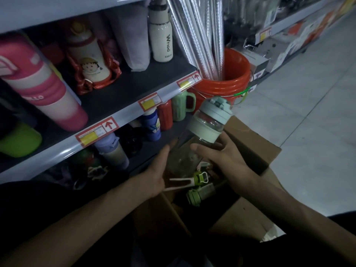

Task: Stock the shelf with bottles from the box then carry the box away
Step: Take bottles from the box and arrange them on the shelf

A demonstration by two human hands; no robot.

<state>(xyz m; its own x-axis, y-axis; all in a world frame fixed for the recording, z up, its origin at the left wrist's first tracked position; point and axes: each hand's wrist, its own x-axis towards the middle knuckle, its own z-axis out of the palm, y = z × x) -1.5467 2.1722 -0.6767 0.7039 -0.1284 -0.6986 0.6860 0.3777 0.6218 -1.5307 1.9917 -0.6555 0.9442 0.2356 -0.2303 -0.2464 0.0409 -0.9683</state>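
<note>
Your forearms reach in from the bottom edge and meet over the box (248, 218), a cardboard one with its flaps spread open. Just above the box's mouth you hold the bottle (204, 130). It is clear, with a pale green lid and band, and it tilts with the lid up and away from you.

Your right hand (221, 157) grips the bottle's middle, thumb across the near side and fingers wrapped round the far side. Your left hand (154, 174) cups the lower end with the thumb laid up along the glass; its fingers are hidden behind the bottle. A white strap (179, 183) loops out just under that hand.

Down inside the box lie more bottles with green lids (200, 178) — how many, you cannot tell in the dark.

Left of the box runs the shelf (123, 114), its rail lined with yellow price tags and its tiers crowded with flasks. Beyond the box stands an orange bucket (237, 62) full of silvery rolls. Right of the box is pale tiled floor (308, 93).
</note>
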